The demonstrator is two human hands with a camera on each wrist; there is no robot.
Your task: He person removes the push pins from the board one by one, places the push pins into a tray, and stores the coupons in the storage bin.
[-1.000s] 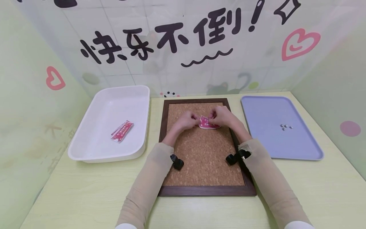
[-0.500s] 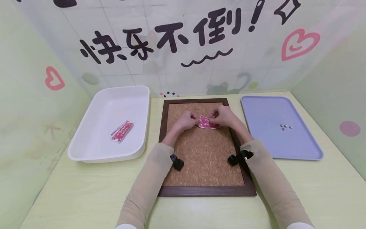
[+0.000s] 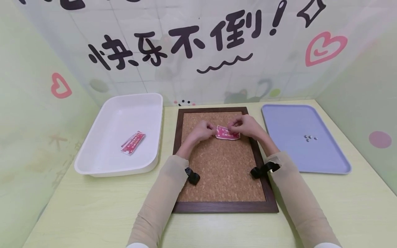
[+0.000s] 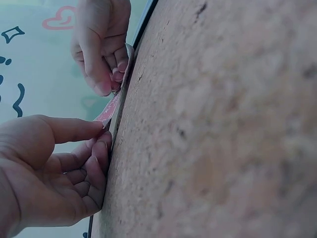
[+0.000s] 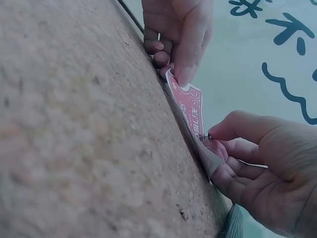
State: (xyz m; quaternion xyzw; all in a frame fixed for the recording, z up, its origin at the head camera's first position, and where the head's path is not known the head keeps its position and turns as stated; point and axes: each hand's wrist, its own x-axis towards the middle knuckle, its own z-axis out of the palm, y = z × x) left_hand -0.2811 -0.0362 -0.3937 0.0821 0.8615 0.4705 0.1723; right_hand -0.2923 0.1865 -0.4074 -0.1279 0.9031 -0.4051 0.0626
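A red-and-white paper coupon (image 3: 225,134) lies near the top of the framed corkboard (image 3: 226,172). My left hand (image 3: 201,131) pinches its left end between thumb and fingers, close to the cork. Over the coupon's upper right part is my right hand (image 3: 246,126). In the right wrist view, that hand pinches a small metal thumbtack (image 5: 206,136), its point towards the coupon's printed face. There the coupon's near edge curls up off the board against the right fingers. The left wrist view shows the coupon mostly hidden between both hands.
A white tub (image 3: 108,127) at the left holds more red coupons (image 3: 134,143). Several silvery tacks (image 3: 307,137) lie on a blue-grey tray (image 3: 294,148) at the right. The board's dark wooden frame (image 3: 226,207) surrounds the cork, and a printed wall stands behind.
My right hand has shifted slightly right, uncovering more of the coupon's print. The left hand stays at the coupon's left end.
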